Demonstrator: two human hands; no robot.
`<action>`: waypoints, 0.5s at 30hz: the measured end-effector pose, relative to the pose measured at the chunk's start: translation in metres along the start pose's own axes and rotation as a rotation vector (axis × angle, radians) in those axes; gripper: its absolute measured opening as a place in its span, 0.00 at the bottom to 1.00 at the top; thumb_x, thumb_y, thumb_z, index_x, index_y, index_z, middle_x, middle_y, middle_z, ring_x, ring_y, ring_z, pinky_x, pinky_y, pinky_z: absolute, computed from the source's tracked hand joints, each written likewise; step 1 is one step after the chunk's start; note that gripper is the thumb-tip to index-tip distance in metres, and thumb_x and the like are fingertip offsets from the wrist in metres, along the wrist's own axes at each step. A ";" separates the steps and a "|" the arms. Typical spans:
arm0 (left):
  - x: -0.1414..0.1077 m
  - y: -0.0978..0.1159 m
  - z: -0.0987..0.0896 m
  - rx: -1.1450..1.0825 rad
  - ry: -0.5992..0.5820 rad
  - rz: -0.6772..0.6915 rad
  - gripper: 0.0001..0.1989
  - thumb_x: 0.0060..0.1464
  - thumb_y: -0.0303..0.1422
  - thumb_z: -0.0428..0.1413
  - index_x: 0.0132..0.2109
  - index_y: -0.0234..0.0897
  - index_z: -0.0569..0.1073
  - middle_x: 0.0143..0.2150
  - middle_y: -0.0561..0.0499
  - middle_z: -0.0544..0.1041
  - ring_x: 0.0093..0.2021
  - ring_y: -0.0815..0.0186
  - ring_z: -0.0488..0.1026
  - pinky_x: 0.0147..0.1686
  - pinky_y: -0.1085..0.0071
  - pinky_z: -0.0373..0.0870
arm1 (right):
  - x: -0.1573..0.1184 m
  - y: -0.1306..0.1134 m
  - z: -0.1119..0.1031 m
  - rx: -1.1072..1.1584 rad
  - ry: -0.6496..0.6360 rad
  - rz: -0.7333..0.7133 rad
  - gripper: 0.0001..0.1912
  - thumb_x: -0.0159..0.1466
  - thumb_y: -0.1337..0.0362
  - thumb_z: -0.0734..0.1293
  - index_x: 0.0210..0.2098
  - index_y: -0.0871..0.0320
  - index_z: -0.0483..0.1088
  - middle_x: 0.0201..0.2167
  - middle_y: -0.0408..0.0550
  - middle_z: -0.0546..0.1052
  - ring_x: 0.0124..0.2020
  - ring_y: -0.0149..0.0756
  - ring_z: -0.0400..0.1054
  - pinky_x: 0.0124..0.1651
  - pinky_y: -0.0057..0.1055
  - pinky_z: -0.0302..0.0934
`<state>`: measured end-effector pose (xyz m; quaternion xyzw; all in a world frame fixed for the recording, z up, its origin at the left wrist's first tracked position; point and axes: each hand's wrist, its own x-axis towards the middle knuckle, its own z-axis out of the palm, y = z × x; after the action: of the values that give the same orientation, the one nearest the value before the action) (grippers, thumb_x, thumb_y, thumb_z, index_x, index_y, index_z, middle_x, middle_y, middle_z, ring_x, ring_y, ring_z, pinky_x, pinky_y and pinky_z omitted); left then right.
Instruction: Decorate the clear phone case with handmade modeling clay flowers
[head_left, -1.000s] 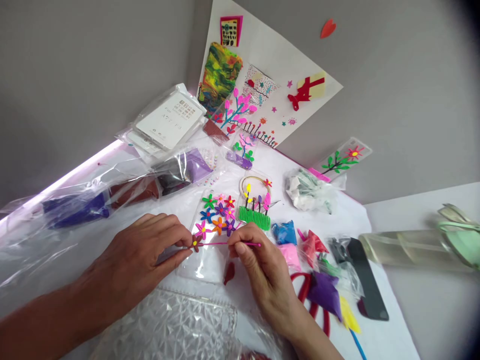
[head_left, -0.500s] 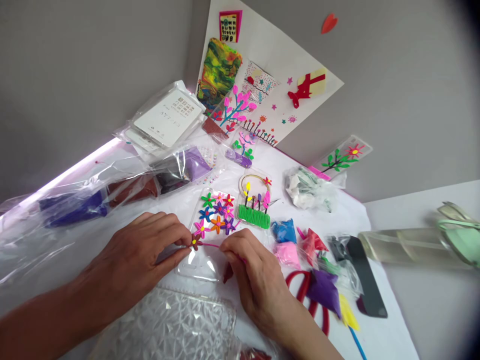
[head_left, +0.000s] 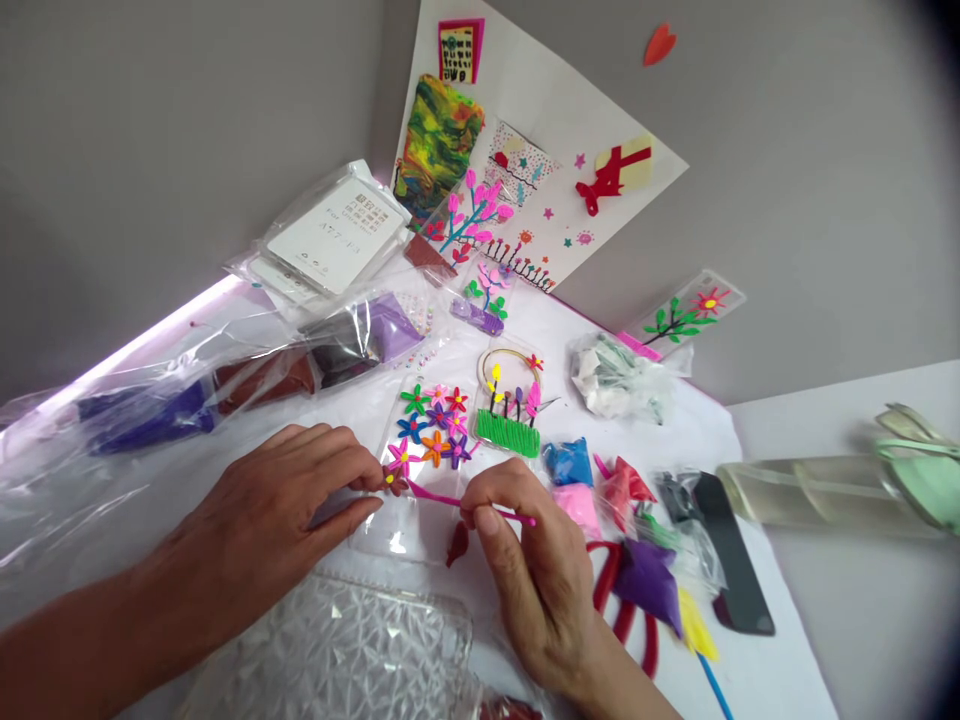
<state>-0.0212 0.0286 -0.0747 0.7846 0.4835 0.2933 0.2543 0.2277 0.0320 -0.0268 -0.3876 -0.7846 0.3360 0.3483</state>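
My left hand (head_left: 311, 490) is curled at the lower left of a clear phone case (head_left: 424, 520). Its index fingertip holds the left edge of a small brown clay flower (head_left: 393, 480) with a yellow centre, the thumb slightly below. Between thumb and fingers, my right hand (head_left: 529, 560) grips a thin magenta modelling tool (head_left: 439, 497), whose flattened tip touches the brown flower's right side. Several bright clay flowers (head_left: 435, 447) cover the case's upper part. Below my right fingertips shows a dark brown clay piece (head_left: 457, 543); whether they hold it, I cannot tell.
Behind stands a decorated case with green clay grass (head_left: 508, 432). Blue clay (head_left: 568, 461), purple clay (head_left: 649, 585) and other packets lie right, beside a black phone (head_left: 735, 560). A textured clear case (head_left: 337, 650) lies in front, and plastic-wrapped clay bags (head_left: 266, 385) at left.
My right hand has turned and shifted slightly right, showing more of the magenta tool, whose tip now meets the brown flower. My left thumb has drawn slightly away from the flower.
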 end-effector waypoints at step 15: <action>-0.003 -0.005 -0.004 0.044 -0.069 0.021 0.07 0.70 0.40 0.57 0.44 0.43 0.70 0.40 0.57 0.76 0.40 0.60 0.71 0.41 0.64 0.62 | 0.003 -0.006 0.002 -0.075 -0.090 -0.090 0.07 0.75 0.73 0.59 0.44 0.55 0.65 0.35 0.44 0.73 0.36 0.32 0.68 0.37 0.28 0.62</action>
<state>-0.0280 0.0284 -0.0761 0.8045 0.4727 0.2582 0.2505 0.2226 0.0314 -0.0222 -0.3492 -0.8282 0.3074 0.3124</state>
